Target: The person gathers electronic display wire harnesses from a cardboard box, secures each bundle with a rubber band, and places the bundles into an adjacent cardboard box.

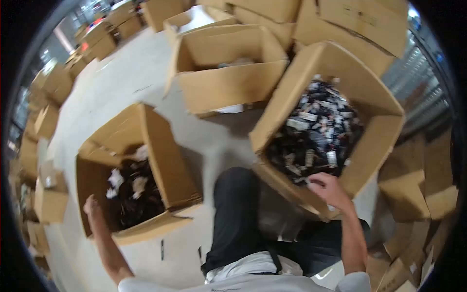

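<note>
My right hand (330, 189) reaches over the near wall of the right cardboard box (377, 146), fingers pinched together at the heap's edge. Whatever sits between those fingertips is too small to name. Many small black and white packaged pieces (323, 121) fill the bottom of that box. At the outer left edge of the left cardboard box (168, 160), my left hand (92, 208) is blurred, its fingers curled closed. What it holds, if anything, is hidden. Inside the left box lie dark, tangled items (136, 194) with a few white scraps (115, 180).
A third open box (231, 90) stands between and behind the two, with a little inside. Large cartons (360, 19) are stacked at the back right. Flattened cardboard (408, 180) leans on the right. More boxes line the left. A small dark strip (162, 249) lies on the floor.
</note>
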The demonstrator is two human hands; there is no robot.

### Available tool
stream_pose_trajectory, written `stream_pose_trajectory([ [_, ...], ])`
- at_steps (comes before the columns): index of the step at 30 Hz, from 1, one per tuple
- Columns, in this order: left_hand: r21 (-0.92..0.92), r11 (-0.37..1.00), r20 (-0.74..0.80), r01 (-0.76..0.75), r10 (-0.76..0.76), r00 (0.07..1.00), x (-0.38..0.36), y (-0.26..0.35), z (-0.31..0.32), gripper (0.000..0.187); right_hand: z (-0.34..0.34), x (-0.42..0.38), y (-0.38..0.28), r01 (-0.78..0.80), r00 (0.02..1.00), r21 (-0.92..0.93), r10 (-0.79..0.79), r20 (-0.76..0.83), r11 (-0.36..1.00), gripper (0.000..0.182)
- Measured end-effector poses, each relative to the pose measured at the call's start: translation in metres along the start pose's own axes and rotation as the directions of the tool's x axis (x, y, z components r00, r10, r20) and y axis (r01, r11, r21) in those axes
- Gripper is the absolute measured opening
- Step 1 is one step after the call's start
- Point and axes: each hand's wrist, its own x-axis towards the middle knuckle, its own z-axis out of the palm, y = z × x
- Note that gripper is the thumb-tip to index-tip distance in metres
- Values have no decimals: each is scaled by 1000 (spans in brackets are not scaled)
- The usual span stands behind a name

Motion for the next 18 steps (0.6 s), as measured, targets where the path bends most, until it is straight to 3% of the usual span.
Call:
stream_pose_trajectory([
  [1,2,1000,48,28,-28,998,0,-18,-30,37,4,2,4,-31,999,34,30,27,999,31],
  [2,192,951,-50,-243,257,965,19,-8,-25,36,6,3,2,-55,997,10,54,57,998,32],
  [3,389,792,-93,-470,541,836,-13,11,84,37,9,4,1,-35,996,-7,36,82,999,34],
  [4,381,797,-76,-468,531,844,-43,9,147,37,15,5,7,5,996,-33,-2,91,999,35],
  [5,374,633,135,-678,686,715,-93,-4,235,50,22,9,14,49,994,-56,-43,105,997,35],
  [6,355,542,144,-762,774,617,-152,-27,328,51,28,13,19,40,995,-60,-34,97,997,35],
  [7,435,465,250,-771,761,599,-201,-47,395,52,34,16,22,119,986,-129,-102,132,984,35],
  [8,401,436,372,-805,726,579,-237,-69,446,47,40,18,27,198,971,-193,-166,171,961,35],
  [10,280,448,617,-849,593,517,-267,-116,519,34,51,22,44,193,973,-193,-163,164,962,35],
  [11,173,460,730,-871,533,427,-269,-142,551,29,52,23,49,200,972,-193,-170,161,961,35],
  [12,140,527,803,-838,434,407,-281,-165,585,28,48,24,47,196,977,-205,-172,127,959,34],
  [13,18,619,889,-785,349,296,-284,-191,617,27,43,27,47,181,980,-215,-157,124,960,34],
  [15,-15,720,957,-693,211,199,-288,-230,669,26,29,38,50,37,999,-95,-36,5,995,31],
  [16,-80,762,964,-643,223,145,-278,-257,689,24,21,45,54,71,992,-120,-83,-92,990,27],
  [17,-114,719,976,-686,210,59,-275,-270,702,21,17,53,65,38,983,-164,-66,-172,986,25],
  [18,-85,741,979,-666,188,84,-271,-281,708,19,12,64,76,33,970,-215,-83,-230,976,24],
])
